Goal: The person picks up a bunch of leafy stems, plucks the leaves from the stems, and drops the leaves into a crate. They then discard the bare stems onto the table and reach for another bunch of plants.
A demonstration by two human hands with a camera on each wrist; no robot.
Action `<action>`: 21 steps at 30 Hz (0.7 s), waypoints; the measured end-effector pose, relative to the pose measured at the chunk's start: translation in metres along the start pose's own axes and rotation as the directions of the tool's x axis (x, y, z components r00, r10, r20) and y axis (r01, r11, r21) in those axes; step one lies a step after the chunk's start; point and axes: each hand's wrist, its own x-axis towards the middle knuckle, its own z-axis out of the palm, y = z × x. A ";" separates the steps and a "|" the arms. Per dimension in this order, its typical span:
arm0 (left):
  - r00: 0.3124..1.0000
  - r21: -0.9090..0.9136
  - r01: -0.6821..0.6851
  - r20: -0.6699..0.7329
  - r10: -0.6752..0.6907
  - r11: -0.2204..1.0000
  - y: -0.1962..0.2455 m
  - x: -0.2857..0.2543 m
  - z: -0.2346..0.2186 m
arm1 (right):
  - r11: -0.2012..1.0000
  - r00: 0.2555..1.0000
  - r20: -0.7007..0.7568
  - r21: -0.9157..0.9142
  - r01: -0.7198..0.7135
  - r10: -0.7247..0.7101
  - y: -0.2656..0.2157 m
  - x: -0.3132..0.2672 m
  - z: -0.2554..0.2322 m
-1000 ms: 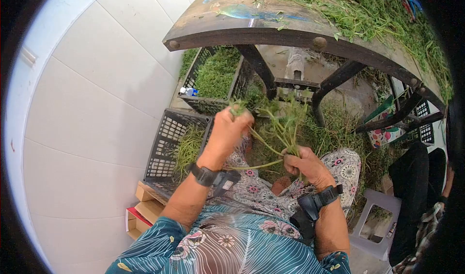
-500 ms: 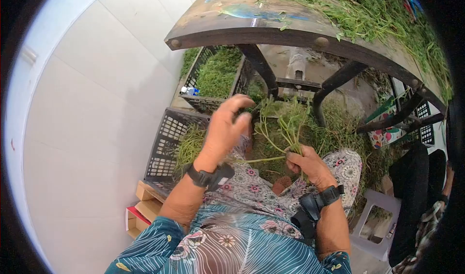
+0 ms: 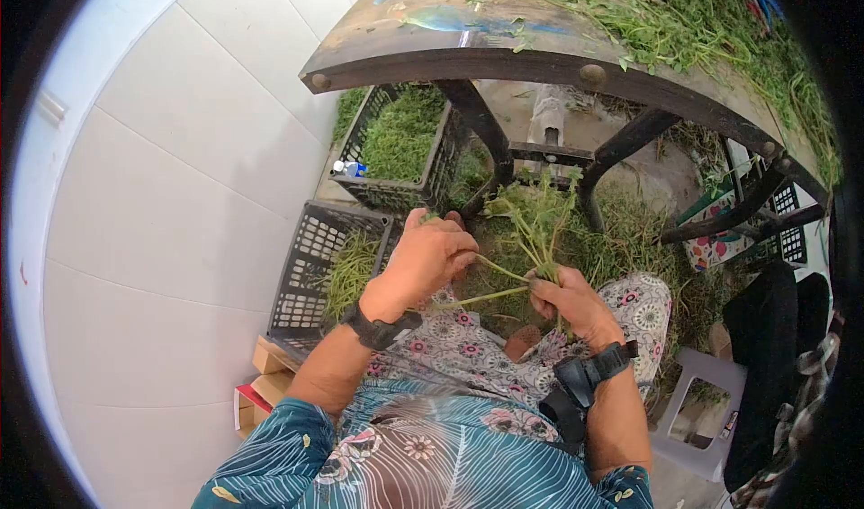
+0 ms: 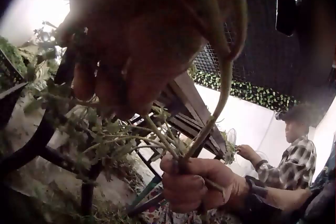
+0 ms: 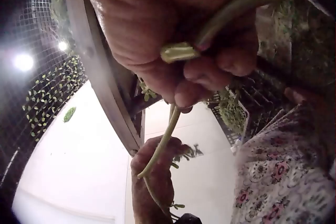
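Note:
My right hand point(image 3: 576, 304) grips a bunch of leafy green stems point(image 3: 537, 225) near its base, leaves upward. In the right wrist view, cut stem ends point(image 5: 179, 52) poke out of that fist. My left hand point(image 3: 425, 261) is left of the bunch, its fingertips pinching a side stem point(image 3: 501, 271) that runs back to the right hand. Another long stem point(image 3: 490, 298) forks off toward the left wrist, below that hand. The forked stem point(image 4: 224, 85) passes close before the left wrist camera. A small green sprig shows at the left hand's thumb side.
A crate of thin stems point(image 3: 297, 266) stands at left, a crate of leafy greens point(image 3: 432, 171) behind it. The wooden table point(image 3: 387, 50) carries heaped greens point(image 3: 702, 32). Loose plants point(image 3: 630, 230) cover the floor. A grey stool point(image 3: 702, 410) and another person point(image 4: 294, 161) are at right.
My left hand was high with a sprig, then loosened its fingers away from the stems. Now it is lower, pinching a side stem. The right hand has kept its grip in place.

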 end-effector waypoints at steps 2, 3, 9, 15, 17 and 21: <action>0.999 0.019 -0.030 -0.015 0.030 0.999 -0.004 -0.002 -0.002 | 1.000 1.000 0.009 0.020 0.014 -0.014 0.000 0.001 0.002; 1.000 0.030 -0.025 -0.013 0.026 0.999 -0.006 -0.003 -0.003 | 1.000 1.000 0.004 0.011 0.011 -0.011 0.001 0.001 0.002; 0.999 0.113 0.045 -0.003 -0.045 0.993 -0.019 -0.012 -0.007 | 1.000 1.000 -0.023 0.006 0.004 -0.004 0.000 -0.002 0.003; 0.999 0.131 0.044 0.003 -0.044 0.990 -0.025 -0.017 -0.008 | 1.000 1.000 -0.001 -0.018 -0.003 0.003 0.001 0.001 0.003; 0.998 0.130 0.056 -0.009 -0.055 0.990 -0.021 -0.015 -0.005 | 1.000 1.000 -0.009 -0.030 -0.005 0.004 0.002 0.001 0.004; 0.963 0.037 0.165 -0.220 -0.153 0.986 -0.016 -0.007 0.012 | 0.990 0.997 0.071 -0.143 -0.012 0.022 0.002 0.000 0.003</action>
